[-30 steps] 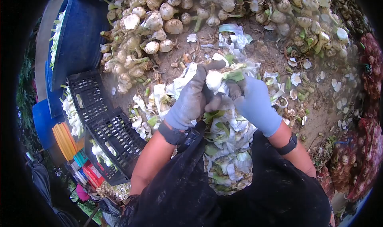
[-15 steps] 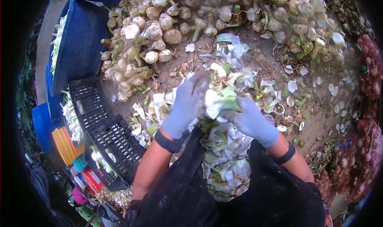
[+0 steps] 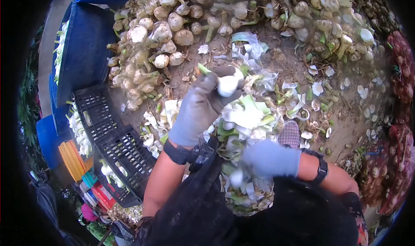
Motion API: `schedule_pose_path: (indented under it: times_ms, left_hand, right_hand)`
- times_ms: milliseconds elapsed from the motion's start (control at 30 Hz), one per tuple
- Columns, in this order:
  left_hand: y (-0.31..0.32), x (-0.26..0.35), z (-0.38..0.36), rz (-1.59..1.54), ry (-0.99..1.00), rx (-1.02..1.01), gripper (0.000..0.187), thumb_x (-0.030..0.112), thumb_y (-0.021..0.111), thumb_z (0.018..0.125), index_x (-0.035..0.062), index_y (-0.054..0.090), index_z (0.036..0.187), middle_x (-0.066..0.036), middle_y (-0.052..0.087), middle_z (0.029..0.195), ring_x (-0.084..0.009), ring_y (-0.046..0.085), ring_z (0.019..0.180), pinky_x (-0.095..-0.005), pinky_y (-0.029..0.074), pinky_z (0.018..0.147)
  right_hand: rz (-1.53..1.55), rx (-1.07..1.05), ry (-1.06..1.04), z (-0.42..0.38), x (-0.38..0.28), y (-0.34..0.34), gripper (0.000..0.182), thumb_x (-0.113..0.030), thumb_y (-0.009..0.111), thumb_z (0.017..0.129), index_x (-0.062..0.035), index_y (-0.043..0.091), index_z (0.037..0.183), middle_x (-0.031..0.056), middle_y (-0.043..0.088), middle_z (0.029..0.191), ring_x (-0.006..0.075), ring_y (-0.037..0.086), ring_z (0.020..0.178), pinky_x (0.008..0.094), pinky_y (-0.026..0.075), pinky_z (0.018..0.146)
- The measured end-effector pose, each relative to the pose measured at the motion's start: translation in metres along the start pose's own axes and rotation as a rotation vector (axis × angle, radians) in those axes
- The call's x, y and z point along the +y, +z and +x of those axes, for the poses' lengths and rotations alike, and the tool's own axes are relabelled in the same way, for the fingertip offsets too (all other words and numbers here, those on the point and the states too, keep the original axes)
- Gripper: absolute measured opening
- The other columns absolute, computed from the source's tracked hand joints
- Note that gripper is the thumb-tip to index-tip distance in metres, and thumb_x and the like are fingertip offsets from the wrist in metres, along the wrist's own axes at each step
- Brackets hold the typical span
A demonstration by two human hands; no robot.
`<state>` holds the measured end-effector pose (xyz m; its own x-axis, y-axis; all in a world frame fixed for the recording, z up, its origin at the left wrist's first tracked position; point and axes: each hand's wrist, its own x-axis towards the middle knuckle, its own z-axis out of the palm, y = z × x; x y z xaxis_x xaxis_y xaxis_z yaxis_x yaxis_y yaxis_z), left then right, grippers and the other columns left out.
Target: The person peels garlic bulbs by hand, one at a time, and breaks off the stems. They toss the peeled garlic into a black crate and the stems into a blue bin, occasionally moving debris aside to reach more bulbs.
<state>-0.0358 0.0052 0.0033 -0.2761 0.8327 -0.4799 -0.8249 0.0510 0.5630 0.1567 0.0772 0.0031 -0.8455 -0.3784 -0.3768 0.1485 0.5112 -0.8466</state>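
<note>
My left hand (image 3: 201, 103), in a dirt-stained grey glove, is closed around a peeled white garlic bulb (image 3: 227, 86). The bulb's short green stem (image 3: 203, 68) pokes out past the fingers. Lower down on the right is my gloved right hand (image 3: 268, 159), its fingers smeared by motion over the pile of peels. A blurred white piece (image 3: 236, 177) shows just beside those fingers; whether they touch it I cannot make out. Between the hands lie broad white and green garlic skins (image 3: 246, 114) on a heap of husks.
Unpeeled garlic bulbs (image 3: 183, 37) are piled on the ground ahead. At left stand a black plastic crate (image 3: 125, 153), with peeled garlic (image 3: 113, 172) by it, and a blue tub (image 3: 86, 47). Red mesh sacks (image 3: 387, 172) of bulbs line the right side. A checkered shoe (image 3: 289, 134) shows near my right hand.
The loose outer skins have come away from the bulb and lie on the heap. My left hand now holds the bare bulb up. My right hand has moved down and toward me.
</note>
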Motion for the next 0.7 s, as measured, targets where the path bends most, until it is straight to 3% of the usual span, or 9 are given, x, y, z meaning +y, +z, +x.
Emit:
schedule_pose_path:
  times_ms: [67,133,200,300,367,433,533,633,700]
  left_hand:
    - [-0.006,0.005,-0.004,-0.079,0.027,0.041,0.041,0.027,0.052,0.095,-0.0041,0.047,0.120,-0.014,0.058,0.114,-0.0266,0.062,0.099,-0.0371,0.054,0.086]
    - [-0.011,0.003,-0.005,0.281,0.146,0.153,0.040,0.029,0.053,0.094,-0.0014,0.047,0.118,-0.016,0.057,0.112,-0.0290,0.061,0.102,-0.0400,0.054,0.086]
    - [-0.013,0.000,-0.004,0.283,0.165,0.236,0.040,0.030,0.055,0.093,-0.0032,0.048,0.113,-0.016,0.059,0.105,-0.0275,0.064,0.094,-0.0395,0.055,0.082]
    - [0.001,0.007,-0.012,0.611,0.210,0.281,0.026,0.021,0.054,0.094,-0.0037,0.057,0.102,-0.010,0.063,0.092,-0.0172,0.064,0.086,-0.0286,0.053,0.074]
    - [-0.001,0.007,-0.020,0.776,0.224,0.358,0.022,0.020,0.055,0.093,-0.0011,0.061,0.097,-0.008,0.063,0.091,-0.0151,0.063,0.083,-0.0265,0.051,0.073]
    - [-0.003,0.006,-0.025,0.748,0.220,0.317,0.035,0.031,0.057,0.092,-0.0026,0.055,0.102,-0.009,0.061,0.092,-0.0165,0.064,0.081,-0.0285,0.053,0.073]
    - [0.009,0.003,-0.030,0.693,0.197,0.254,0.033,0.031,0.058,0.091,-0.0011,0.055,0.099,-0.009,0.062,0.089,-0.0175,0.065,0.080,-0.0284,0.053,0.072]
    - [0.017,-0.008,-0.030,0.630,0.120,0.140,0.033,0.032,0.060,0.090,-0.0003,0.055,0.097,-0.009,0.062,0.087,-0.0188,0.066,0.078,-0.0294,0.054,0.070]
    - [0.005,-0.019,-0.027,0.627,0.023,0.151,0.037,0.035,0.062,0.088,-0.0010,0.056,0.096,-0.010,0.062,0.085,-0.0194,0.065,0.073,-0.0311,0.054,0.065]
  right_hand:
    - [-0.085,0.152,-0.030,0.000,0.006,-0.012,0.022,-0.017,0.063,0.073,-0.0140,0.069,0.094,0.0120,0.064,0.076,0.0288,0.065,0.075,0.0413,0.052,0.064]
    - [-0.135,0.357,0.389,0.016,0.025,-0.061,0.029,-0.020,0.064,0.074,-0.0129,0.065,0.102,0.0125,0.063,0.082,0.0289,0.063,0.078,0.0420,0.050,0.066]
    - [-0.370,1.144,0.139,0.049,0.093,-0.069,0.028,-0.025,0.064,0.075,-0.0098,0.064,0.098,0.0128,0.062,0.084,0.0295,0.062,0.076,0.0418,0.049,0.064]
    - [-0.564,0.515,0.420,0.066,0.110,-0.045,0.018,-0.023,0.068,0.069,-0.0063,0.065,0.074,0.0158,0.061,0.080,0.0320,0.059,0.074,0.0427,0.047,0.066]
    - [-0.215,0.822,0.038,0.059,0.106,0.032,0.023,-0.026,0.068,0.063,-0.0031,0.064,0.068,0.0174,0.060,0.073,0.0353,0.057,0.067,0.0461,0.046,0.061]
    - [0.150,0.132,0.147,0.039,0.068,0.065,0.025,-0.026,0.061,0.072,-0.0013,0.065,0.072,0.0218,0.063,0.080,0.0330,0.060,0.069,0.0449,0.047,0.057]
    - [0.545,-0.507,-0.395,0.026,0.062,0.150,0.024,-0.021,0.058,0.080,-0.0017,0.062,0.093,0.0216,0.063,0.091,0.0328,0.062,0.084,0.0419,0.049,0.072]
    - [0.078,-0.378,-0.035,0.002,0.029,0.069,0.022,-0.015,0.057,0.078,-0.0022,0.063,0.095,0.0212,0.062,0.093,0.0321,0.063,0.087,0.0378,0.051,0.071]
    - [-0.217,0.148,0.217,-0.010,0.036,0.030,0.025,-0.018,0.062,0.071,-0.0042,0.066,0.092,0.0180,0.063,0.092,0.0350,0.062,0.079,0.0423,0.051,0.074]
